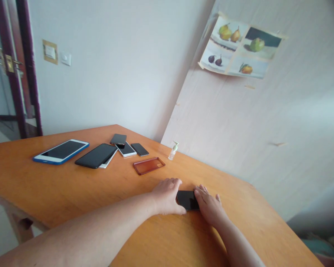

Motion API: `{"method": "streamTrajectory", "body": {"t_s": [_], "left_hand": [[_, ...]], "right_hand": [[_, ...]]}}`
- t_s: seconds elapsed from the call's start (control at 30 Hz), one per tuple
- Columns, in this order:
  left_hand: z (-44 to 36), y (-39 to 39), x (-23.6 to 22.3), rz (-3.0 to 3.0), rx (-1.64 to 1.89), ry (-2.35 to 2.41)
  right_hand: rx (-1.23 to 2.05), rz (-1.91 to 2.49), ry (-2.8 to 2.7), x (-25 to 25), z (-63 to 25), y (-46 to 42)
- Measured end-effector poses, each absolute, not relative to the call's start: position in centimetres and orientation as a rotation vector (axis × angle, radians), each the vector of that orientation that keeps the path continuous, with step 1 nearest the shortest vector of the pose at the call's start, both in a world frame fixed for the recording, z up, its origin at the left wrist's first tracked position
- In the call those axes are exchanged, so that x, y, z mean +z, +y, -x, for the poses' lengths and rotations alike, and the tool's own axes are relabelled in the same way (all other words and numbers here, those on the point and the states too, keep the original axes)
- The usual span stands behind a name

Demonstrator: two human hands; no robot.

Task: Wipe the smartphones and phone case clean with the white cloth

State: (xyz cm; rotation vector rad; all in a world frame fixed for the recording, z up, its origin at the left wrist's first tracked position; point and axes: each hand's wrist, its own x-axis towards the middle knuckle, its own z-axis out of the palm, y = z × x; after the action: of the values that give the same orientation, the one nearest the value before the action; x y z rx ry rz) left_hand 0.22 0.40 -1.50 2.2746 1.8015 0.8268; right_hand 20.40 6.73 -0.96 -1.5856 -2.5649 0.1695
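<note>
A black smartphone (188, 200) lies screen up on the wooden table, between my two hands. My left hand (168, 197) curves around its left end, thumb along the near edge and fingers by the far edge. Over the right end rests my right hand (210, 205), fingers across the phone's edge and its thumb hidden. A reddish-brown translucent phone case (149, 165) lies open side up beyond my left hand. Behind it stands a small clear pump bottle (173, 151) with a pale green top.
Farther left on the table (105, 185) are a tablet in a blue case (61, 151), a large black device (96, 155) overlapping a white one (109, 160), and several phones (140, 149). A leaning board (228, 118) with fruit paintings (242, 48) borders the table's far right side.
</note>
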Motion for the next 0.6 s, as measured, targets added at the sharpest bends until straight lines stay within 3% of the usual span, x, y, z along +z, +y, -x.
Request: {"method": "streamTrajectory", "body": {"t_s": [0.3,0.6], "left_hand": [[-0.5,-0.1,-1.2,-2.254,0.889,1.785],[-0.5,-0.1,-0.8,-2.226,0.803,1.785]], "right_hand": [[0.376,1.116,-2.742,0.1,-17.7,2.5],[0.084,1.528,-2.667,-0.8,-22.4,6.3]]}}
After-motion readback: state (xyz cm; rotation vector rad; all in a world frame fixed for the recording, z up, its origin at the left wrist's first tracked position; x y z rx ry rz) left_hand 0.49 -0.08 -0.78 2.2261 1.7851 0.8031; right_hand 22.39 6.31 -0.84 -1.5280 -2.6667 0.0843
